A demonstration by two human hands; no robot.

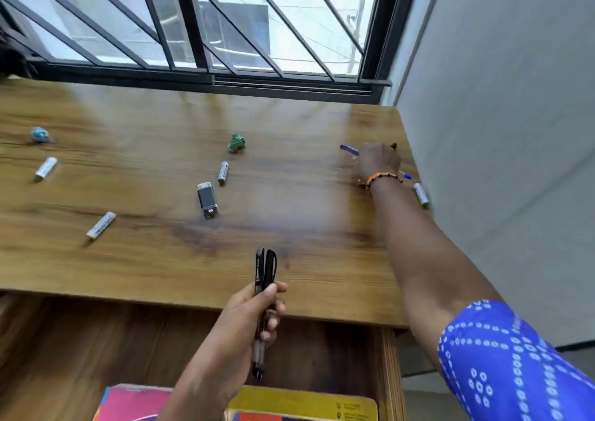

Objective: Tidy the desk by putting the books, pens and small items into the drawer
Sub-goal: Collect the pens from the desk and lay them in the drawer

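My left hand [257, 311] is closed around two dark pens [265, 279] and holds them upright above the desk's front edge, over the open drawer [388, 366]. My right hand [378, 160] reaches to the far right of the wooden desk [289, 221] and is closed on a blue pen [349, 149]; a dark tip sticks out behind its fingers. Several white batteries [223, 172] [46, 168] [101, 225] [421, 194], a black USB stick [207, 199], a green crumpled scrap [236, 143] and a blue crumpled scrap [40, 134] lie scattered on the desk.
Two books, one pink [132, 403] and one yellow [306, 403], lie in the drawer below the desk. A barred window [199, 34] runs along the desk's far edge. A grey wall [502, 131] borders its right side.
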